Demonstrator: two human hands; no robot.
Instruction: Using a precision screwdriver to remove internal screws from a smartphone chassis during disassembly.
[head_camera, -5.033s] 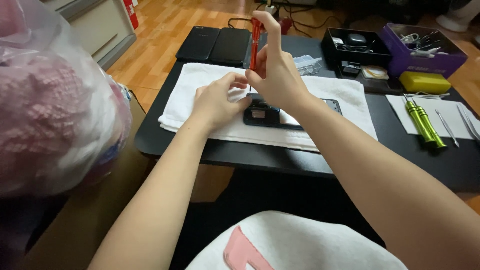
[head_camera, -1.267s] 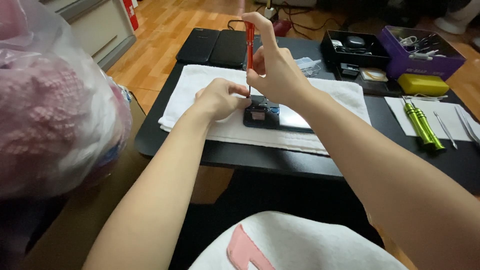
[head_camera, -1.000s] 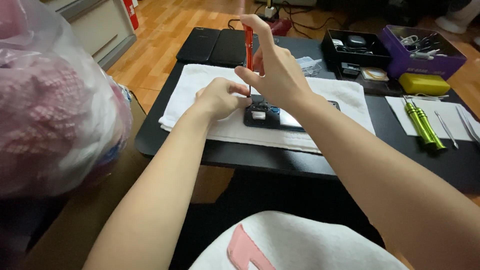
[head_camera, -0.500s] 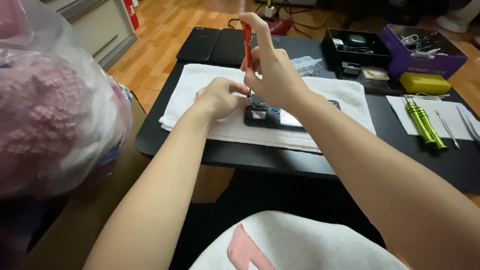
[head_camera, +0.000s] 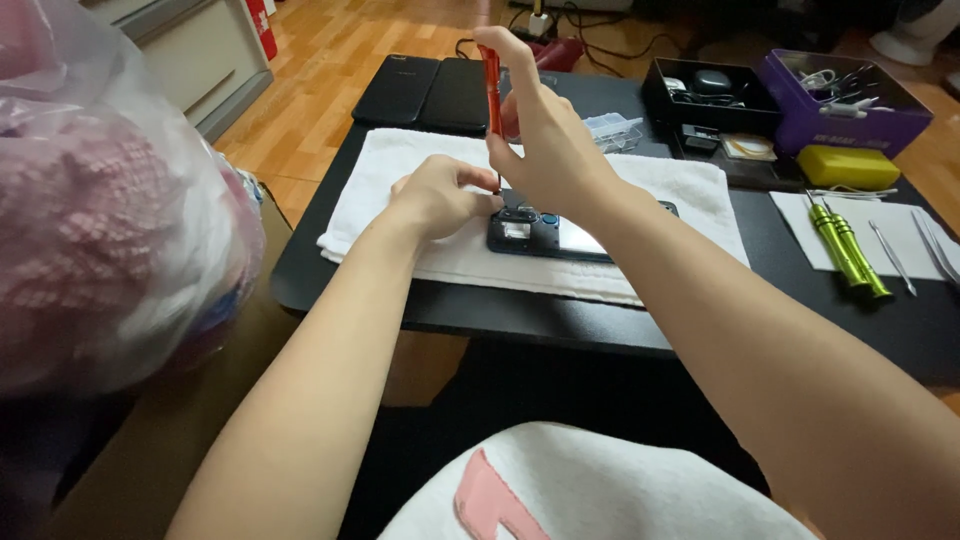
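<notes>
Head view: right hand (head_camera: 545, 150) closed around red screwdriver (head_camera: 491, 85), held upright, tip down on top end of opened phone (head_camera: 560, 232). Left hand (head_camera: 440, 195) fingers curled, pressing phone's top-left corner. Phone flat on white towel (head_camera: 670, 185), on black table (head_camera: 330, 270). Green screwdrivers (head_camera: 848, 250) well apart, right.

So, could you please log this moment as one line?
right hand: red screwdriver upright on opened phone | left hand: steadying phone | under it: white towel
</notes>
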